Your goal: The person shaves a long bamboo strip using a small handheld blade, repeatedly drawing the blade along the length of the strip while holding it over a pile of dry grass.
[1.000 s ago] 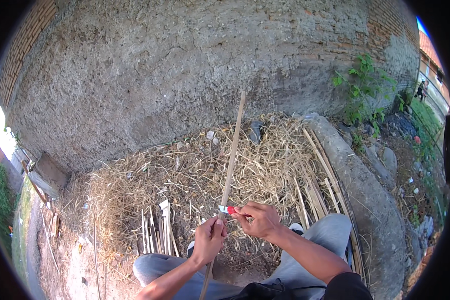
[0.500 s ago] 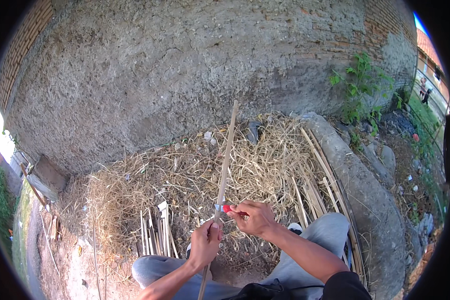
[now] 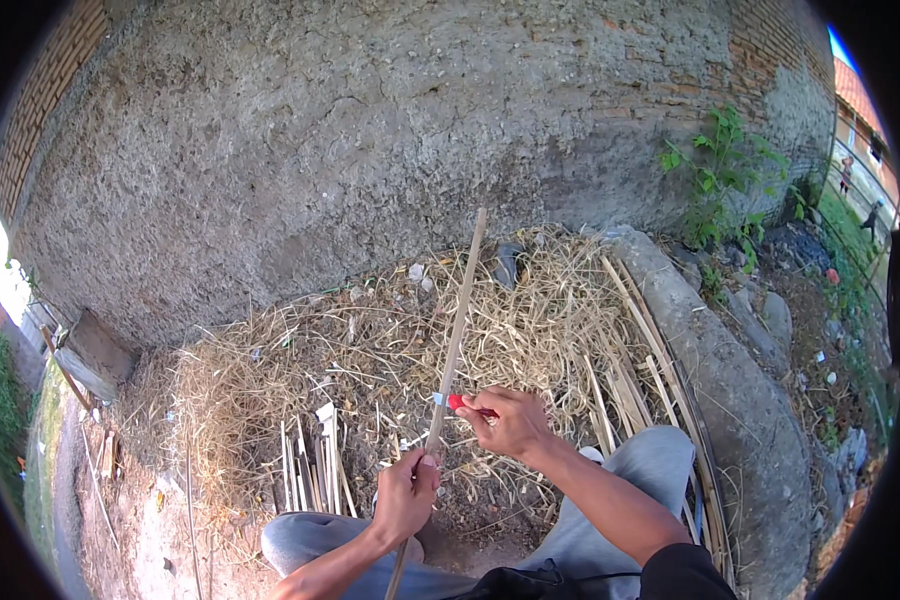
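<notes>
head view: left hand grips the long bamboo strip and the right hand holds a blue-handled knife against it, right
Not quite. In the head view the knife in the right hand has a red handle, not blue. The left hand does grip the long bamboo strip, with the knife held against it.

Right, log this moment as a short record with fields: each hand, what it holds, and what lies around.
left hand: fist closed round a long bamboo strip, low on its length
right hand: grips a red-handled knife, blade at the strip
strip pose: slanted up and away toward the wall
ground: heap of dry shavings; cut slats standing left of the knees
right side: stone kerb, green weed
</notes>
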A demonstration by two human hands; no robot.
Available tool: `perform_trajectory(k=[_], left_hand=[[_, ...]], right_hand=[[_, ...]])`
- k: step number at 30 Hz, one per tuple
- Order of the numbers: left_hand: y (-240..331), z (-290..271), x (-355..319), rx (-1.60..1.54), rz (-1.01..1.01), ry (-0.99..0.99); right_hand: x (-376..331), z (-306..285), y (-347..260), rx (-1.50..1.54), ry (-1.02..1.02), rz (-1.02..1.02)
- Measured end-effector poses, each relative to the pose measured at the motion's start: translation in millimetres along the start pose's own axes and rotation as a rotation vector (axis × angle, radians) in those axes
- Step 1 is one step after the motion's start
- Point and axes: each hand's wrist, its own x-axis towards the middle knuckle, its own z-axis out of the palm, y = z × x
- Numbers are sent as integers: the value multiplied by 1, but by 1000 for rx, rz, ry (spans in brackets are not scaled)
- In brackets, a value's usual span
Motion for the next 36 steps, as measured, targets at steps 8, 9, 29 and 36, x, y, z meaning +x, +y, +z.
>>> perform_trajectory(k=[8, 9, 29, 36], left_hand=[[-6, -3, 12, -184, -135, -18], [-5, -1, 12, -240, -185, -18], [18, 13, 31, -58, -3, -28], [9, 17, 42, -43, 35, 80]], right_hand=[[5, -3, 6, 50, -108, 22], [2, -2, 5, -23, -171, 65], [46, -14, 28, -711, -387, 113], [64, 2, 31, -713, -452, 92]])
